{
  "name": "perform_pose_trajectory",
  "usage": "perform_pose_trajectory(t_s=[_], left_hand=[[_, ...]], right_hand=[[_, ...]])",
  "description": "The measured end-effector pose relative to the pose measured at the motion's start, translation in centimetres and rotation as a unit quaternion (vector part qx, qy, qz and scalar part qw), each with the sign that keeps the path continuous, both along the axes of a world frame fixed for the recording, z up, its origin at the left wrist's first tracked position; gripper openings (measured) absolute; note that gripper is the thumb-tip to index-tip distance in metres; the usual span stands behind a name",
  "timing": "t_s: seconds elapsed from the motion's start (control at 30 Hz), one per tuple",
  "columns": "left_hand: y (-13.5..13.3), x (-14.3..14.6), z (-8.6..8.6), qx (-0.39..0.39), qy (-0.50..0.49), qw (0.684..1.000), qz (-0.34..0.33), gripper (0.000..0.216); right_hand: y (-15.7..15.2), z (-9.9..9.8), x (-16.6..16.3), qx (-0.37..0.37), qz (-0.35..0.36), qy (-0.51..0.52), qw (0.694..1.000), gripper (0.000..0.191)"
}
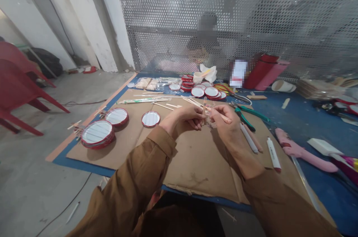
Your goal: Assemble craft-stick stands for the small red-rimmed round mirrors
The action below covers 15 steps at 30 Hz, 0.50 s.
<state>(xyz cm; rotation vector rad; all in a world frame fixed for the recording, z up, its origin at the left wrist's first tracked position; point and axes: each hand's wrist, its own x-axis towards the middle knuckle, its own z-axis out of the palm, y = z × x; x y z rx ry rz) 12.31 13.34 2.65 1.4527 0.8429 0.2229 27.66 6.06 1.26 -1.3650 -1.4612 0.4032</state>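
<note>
My left hand (193, 116) is closed in a pinch on a short, flat wooden stick (204, 103), which stands upright above the cardboard. Close beside it, my right hand (226, 119) is closed too, its fingertips by the stick. What lies inside the right fingers is hidden. Behind both hands several loose wooden strips (192, 101) lie on the cardboard sheet (195, 162). A red-rimmed round lid (150, 119) lies to the left of my left hand. Further left are two more red-rimmed round pieces, a larger one (97, 132) and a smaller one (116, 116), with sticks at their edges.
Green-handled pliers (244, 119), a white marker (273, 154) and a pink glue gun (303, 150) lie at the right. Red-rimmed lids (211, 92) are piled at the back, near a red bottle (261, 71). A perforated metal panel (167, 17) stands behind the blue table (293, 116).
</note>
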Motion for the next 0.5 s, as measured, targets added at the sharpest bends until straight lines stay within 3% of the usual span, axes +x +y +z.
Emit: perform_pose_trajectory(t_s=[0.5], left_hand=[[0.27,-0.20,-0.43,-0.001,-0.015,1.000,-0.007,0.019]], right_hand=[[-0.15,0.14,-0.04,-0.010,-0.009,0.006,1.000,0.033]])
